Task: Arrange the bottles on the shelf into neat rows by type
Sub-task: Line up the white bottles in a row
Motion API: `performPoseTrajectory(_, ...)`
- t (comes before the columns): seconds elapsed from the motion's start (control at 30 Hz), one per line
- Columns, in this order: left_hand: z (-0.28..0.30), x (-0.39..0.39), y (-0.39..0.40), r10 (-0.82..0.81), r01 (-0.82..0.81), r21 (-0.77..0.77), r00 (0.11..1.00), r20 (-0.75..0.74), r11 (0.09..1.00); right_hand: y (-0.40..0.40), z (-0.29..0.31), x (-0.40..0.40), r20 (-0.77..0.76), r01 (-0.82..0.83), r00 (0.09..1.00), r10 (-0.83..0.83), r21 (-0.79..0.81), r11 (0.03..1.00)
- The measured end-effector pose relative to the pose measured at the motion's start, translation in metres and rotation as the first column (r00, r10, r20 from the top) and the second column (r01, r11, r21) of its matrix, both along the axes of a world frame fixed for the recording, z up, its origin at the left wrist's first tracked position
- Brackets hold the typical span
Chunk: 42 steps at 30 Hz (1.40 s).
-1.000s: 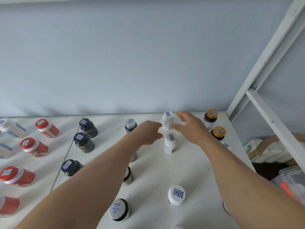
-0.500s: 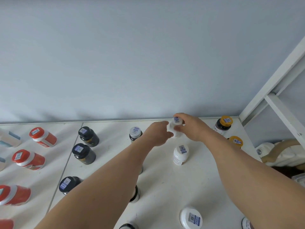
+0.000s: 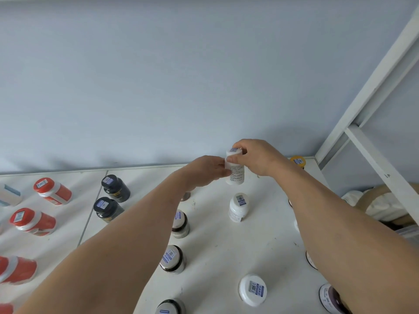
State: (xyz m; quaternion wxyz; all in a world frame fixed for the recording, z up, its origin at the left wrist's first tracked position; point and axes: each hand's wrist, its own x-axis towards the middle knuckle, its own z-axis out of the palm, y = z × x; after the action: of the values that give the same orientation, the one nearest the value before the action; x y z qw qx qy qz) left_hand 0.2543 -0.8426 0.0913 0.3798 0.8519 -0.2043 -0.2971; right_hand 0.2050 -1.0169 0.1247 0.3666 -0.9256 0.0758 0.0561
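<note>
Risk sits mostly with the tall white bottle (image 3: 235, 167) at the back of the shelf (image 3: 217, 241), near the wall. In the head view, the only view, the right hand (image 3: 256, 158) has its grip clamped round the bottle's cap and neck, thumb in front, while the left hand (image 3: 205, 171) touches its side with fingers that look fairly straight; whether they curl behind it I cannot tell. The bottle looks upright, its base low to the shelf, though contact with the surface is not clear. A narrow, tall bottle held high tips easily, so a hasty release could topple it onto the second white bottle (image 3: 238, 207) standing just in front. The left forearm crosses low above the dark-bodied bottles (image 3: 179, 224), and pulling back carelessly could knock them out of their row. The right forearm passes near the yellow-capped bottle (image 3: 298, 160) too.

Against half a second ago, the white bottle shows more of its body below the hands and reads as straighter, and the second white bottle stands where it did. The camera has tipped slightly, and the orange bottles (image 3: 53, 191) and black bottles (image 3: 115, 188) on the left keep their rows.
</note>
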Motion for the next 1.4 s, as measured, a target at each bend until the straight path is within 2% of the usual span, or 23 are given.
performPoseTrajectory(0.23, 0.002, 0.008, 0.001, -0.039, 0.028, -0.077, 0.989, -0.143, 0.997, 0.000, 0.005, 0.000, 0.004, 0.046, 0.999, -0.046, -0.023, 0.999)
performPoseTrajectory(0.53, 0.000, 0.014, -0.005, -0.057, 0.049, -0.052, 0.987, -0.150, 0.997, -0.006, -0.002, 0.003, -0.001, 0.066, 0.998, -0.066, -0.003, 0.998)
performPoseTrajectory(0.63, 0.000, 0.013, -0.008, -0.070, 0.071, 0.046, 0.997, -0.022, 0.996, -0.007, -0.009, 0.004, 0.002, 0.088, 0.996, -0.089, 0.062, 0.994)
performPoseTrajectory(0.73, -0.007, 0.012, -0.011, -0.163, 0.128, 0.214, 0.974, 0.154, 0.968, -0.006, -0.022, 0.003, 0.010, 0.089, 0.996, -0.090, 0.061, 0.994)
performPoseTrajectory(0.83, -0.016, 0.011, -0.011, -0.269, 0.117, 0.422, 0.909, 0.319, 0.899, -0.004, -0.039, 0.002, -0.004, 0.080, 0.997, -0.080, 0.090, 0.993)
performPoseTrajectory(0.93, -0.019, 0.008, -0.012, -0.388, 0.103, 0.553, 0.816, 0.429, 0.827, -0.002, -0.051, -0.002, 0.010, 0.069, 0.997, -0.070, 0.119, 0.991)
performPoseTrajectory(1.1, -0.023, 0.005, -0.010, -0.475, 0.073, 0.636, 0.731, 0.490, 0.768, 0.001, -0.065, -0.001, 0.036, 0.043, 0.998, -0.046, 0.068, 0.997)
performPoseTrajectory(1.27, -0.022, -0.003, -0.007, -0.501, 0.049, 0.664, 0.698, 0.512, 0.746, 0.001, -0.064, 0.001, -0.015, 0.013, 1.000, -0.013, 0.011, 1.000)
performPoseTrajectory(1.4, -0.013, -0.010, -0.003, -0.491, 0.007, 0.665, 0.679, 0.545, 0.747, -0.002, -0.053, -0.007, 0.016, 0.004, 1.000, -0.002, -0.135, 0.991)
